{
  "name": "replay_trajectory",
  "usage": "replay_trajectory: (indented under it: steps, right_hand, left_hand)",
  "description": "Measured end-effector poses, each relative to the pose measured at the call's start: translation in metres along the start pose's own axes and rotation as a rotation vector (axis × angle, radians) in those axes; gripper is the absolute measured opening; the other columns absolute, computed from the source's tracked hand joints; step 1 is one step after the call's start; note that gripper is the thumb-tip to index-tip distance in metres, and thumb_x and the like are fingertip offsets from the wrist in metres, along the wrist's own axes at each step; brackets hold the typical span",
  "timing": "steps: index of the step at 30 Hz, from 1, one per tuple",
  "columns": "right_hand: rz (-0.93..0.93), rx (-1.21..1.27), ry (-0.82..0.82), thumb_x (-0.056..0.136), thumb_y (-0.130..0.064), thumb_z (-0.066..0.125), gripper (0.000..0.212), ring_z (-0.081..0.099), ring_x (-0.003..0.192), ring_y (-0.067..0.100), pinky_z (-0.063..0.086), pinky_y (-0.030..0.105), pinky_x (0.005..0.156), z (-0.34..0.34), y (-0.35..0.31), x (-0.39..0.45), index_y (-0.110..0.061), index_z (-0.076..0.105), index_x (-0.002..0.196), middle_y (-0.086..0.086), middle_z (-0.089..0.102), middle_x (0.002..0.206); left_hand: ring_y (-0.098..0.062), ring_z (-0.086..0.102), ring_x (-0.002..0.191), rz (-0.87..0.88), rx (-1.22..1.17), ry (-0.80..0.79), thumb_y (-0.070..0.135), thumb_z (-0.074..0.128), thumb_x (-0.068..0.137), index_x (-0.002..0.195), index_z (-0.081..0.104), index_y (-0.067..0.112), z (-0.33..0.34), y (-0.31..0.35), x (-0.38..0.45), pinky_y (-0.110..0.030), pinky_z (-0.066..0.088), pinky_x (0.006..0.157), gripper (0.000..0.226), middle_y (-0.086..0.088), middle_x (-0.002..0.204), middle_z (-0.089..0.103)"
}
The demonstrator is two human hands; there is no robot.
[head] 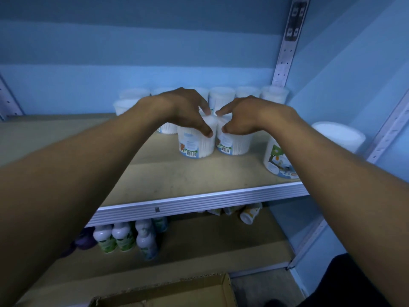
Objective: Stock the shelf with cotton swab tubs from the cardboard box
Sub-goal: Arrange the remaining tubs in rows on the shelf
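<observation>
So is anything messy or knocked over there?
Yes. On the lower shelf, a small bottle lies tipped on its side at the right, while the bottles at the left stand upright.

The shelf (177,173) is a tan board with a ribbed pale front edge. Directly on it stand white cotton swab tubs (221,98) along the back, two labelled tubs (195,144) side by side mid-board, and a larger tub (277,160) near the right front.

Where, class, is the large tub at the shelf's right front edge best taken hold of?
Take the large tub around its upper side wall, coming from the front. It stands upright at the shelf edge, its lid looks too wide for a top grip, and the upright post crowds its right.
</observation>
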State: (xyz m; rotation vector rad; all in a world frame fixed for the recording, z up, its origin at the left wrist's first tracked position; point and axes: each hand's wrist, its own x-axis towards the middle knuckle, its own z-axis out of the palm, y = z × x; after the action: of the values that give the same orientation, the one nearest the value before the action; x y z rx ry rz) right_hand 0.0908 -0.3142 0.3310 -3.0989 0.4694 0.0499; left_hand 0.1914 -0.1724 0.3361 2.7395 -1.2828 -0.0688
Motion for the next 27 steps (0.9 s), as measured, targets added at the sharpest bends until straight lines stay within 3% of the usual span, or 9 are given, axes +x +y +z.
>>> replay_trajectory:
  steps: [9,13,17,20,27]
  right_hand:
    - [-0.05,0.091,-0.001,0.09,-0.036,0.063,0.06,0.038,0.142,0.02,0.035,0.031,0.108,-0.003,-0.004,-0.043,-0.047,0.045,0.146,-0.009,0.037,0.158]
    - [-0.065,0.105,-0.019,0.089,-0.037,0.066,0.059,0.039,0.141,0.018,0.034,0.03,0.107,-0.008,-0.007,-0.055,-0.048,0.047,0.144,-0.011,0.039,0.157]
    - [-0.069,0.135,-0.007,0.089,-0.043,0.067,0.057,0.041,0.14,0.017,0.036,0.03,0.108,-0.006,-0.007,-0.057,-0.049,0.048,0.143,-0.012,0.04,0.156]
    - [-0.069,0.154,0.022,0.087,-0.053,0.067,0.056,0.04,0.14,0.016,0.034,0.03,0.108,-0.002,-0.006,-0.057,-0.048,0.051,0.141,-0.014,0.041,0.155]
    - [-0.078,0.173,0.039,0.089,-0.048,0.068,0.051,0.04,0.14,0.015,0.034,0.029,0.107,-0.002,-0.005,-0.059,-0.048,0.054,0.138,-0.015,0.043,0.154]
  left_hand:
    - [-0.013,0.053,0.122,0.066,-0.167,0.148,0.067,0.076,0.066,0.127,0.064,0.038,0.02,-0.01,-0.049,-0.026,0.041,0.094,0.069,0.008,0.135,0.058]
    - [-0.019,0.041,0.132,0.085,-0.193,0.206,0.085,0.058,0.062,0.129,0.06,0.045,0.036,-0.017,-0.06,-0.037,0.04,0.106,0.078,0.005,0.138,0.054]
    - [-0.017,0.031,0.135,0.081,-0.229,0.256,0.079,0.05,0.077,0.134,0.055,0.046,0.049,-0.02,-0.065,-0.035,0.029,0.11,0.066,0.011,0.143,0.047]
    - [-0.016,0.031,0.135,0.089,-0.247,0.259,0.083,0.042,0.07,0.133,0.056,0.046,0.051,-0.022,-0.064,-0.037,0.03,0.113,0.074,0.012,0.141,0.048]
    - [-0.015,0.037,0.134,0.107,-0.251,0.23,0.084,0.045,0.067,0.13,0.059,0.046,0.046,-0.025,-0.062,-0.041,0.035,0.112,0.075,0.013,0.14,0.05]
